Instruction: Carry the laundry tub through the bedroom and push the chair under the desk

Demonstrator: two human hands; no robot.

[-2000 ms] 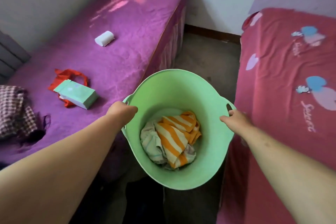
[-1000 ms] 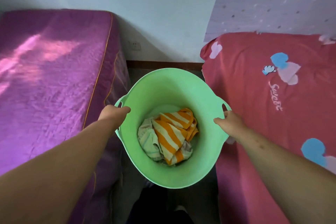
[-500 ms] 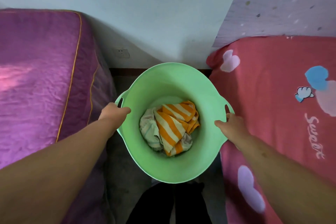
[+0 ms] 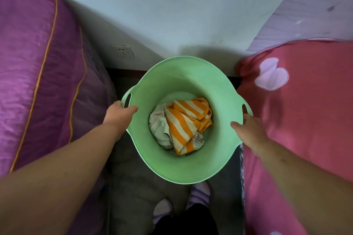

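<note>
You're in the carry step. Your left hand (image 4: 119,113) is clamped on the rim of the green laundry tub (image 4: 183,166) just below its left handle slot, thumb hooked inside the wall. Your right hand (image 4: 248,129) grips the opposite rim just below the right handle slot, thumb inside too. The tub looks lifted off the floor (image 4: 129,187), held out in front of you roughly level, above your socked feet (image 4: 198,193).

Inside the tub: an orange-and-white striped cloth (image 4: 186,122) bunched over a paler cloth (image 4: 159,127), both sitting low at the bottom, nothing near the rim.

You stand in the narrow gap between the purple bed (image 4: 38,74) on your left and the pink bed (image 4: 301,112) on your right. The tub nearly fills that gap, its left handle close to the purple bed's side, its right handle close to the pink bed's edge. Straight ahead is the wall (image 4: 172,15), with a socket (image 4: 123,51) low on it by the purple bed's corner. The tub's far rim is close to that wall.

No chair or desk in view, so the second half is not started. Judgement: this aisle dead-ends, so the next move calls for turning your body and heading elsewhere with both grips kept. Watch the handles brushing the bedding while you turn. Load is light and soft, low spill risk.
</note>
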